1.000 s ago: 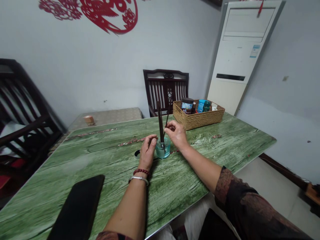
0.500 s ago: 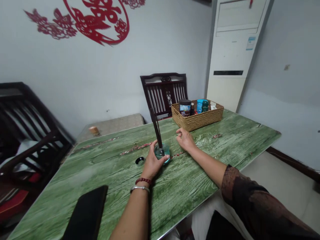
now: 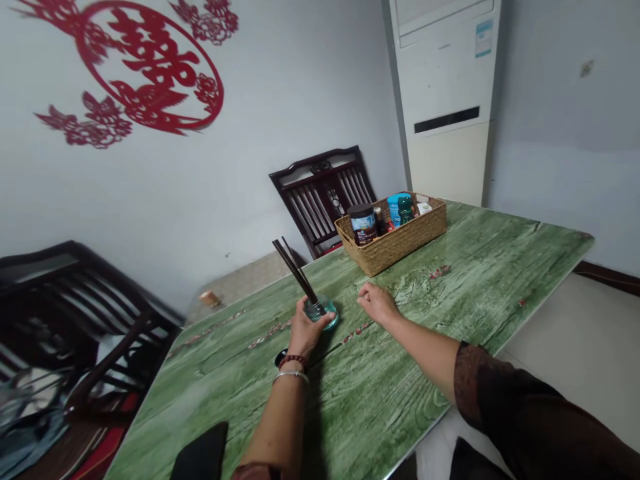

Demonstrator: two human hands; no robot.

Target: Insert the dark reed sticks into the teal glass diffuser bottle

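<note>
My left hand [image 3: 309, 329] is wrapped around a small clear glass reed diffuser bottle [image 3: 327, 319] with bluish-green liquid. Several dark reeds [image 3: 296, 273] stick out of its neck and lean to the left. I cannot tell whether the bottle touches the table or hangs just above it. A small black ring-shaped cap [image 3: 281, 358] lies by my left wrist, partly hidden behind it. To the right of the bottle, my right hand [image 3: 379, 305] rests near the basket with its fingers curled in, and nothing shows in them.
A woven basket [image 3: 407, 243] with a dark-lidded jar [image 3: 363, 224] and several bottles stands at the back of the green table [image 3: 395, 380]. A black phone-like slab [image 3: 201, 453] lies front left. Dark wooden chairs [image 3: 323, 197] stand behind and to the left.
The camera has tilted. My left hand and the bottle have shifted away from the cap, which is now partly covered by my wrist. The right hand's fingers have curled in more.
</note>
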